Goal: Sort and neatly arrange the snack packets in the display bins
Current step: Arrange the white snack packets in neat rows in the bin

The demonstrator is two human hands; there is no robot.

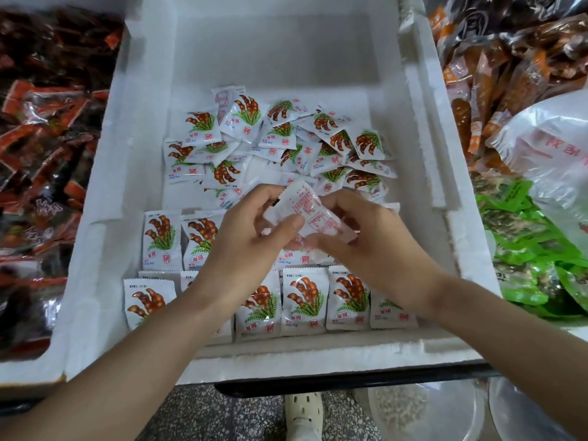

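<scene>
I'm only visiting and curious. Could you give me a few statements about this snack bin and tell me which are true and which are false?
1. The left hand and right hand both hold one white packet, red-text side up. True.
2. The packets nearest the person lie in a loose heap. False: they sit in neat rows; the heap lies farther back.
3. Green packets lie to the right of the foam bin. True.
4. Left of the foam bin lie more white packets. False: dark red and orange packets lie there.
</scene>
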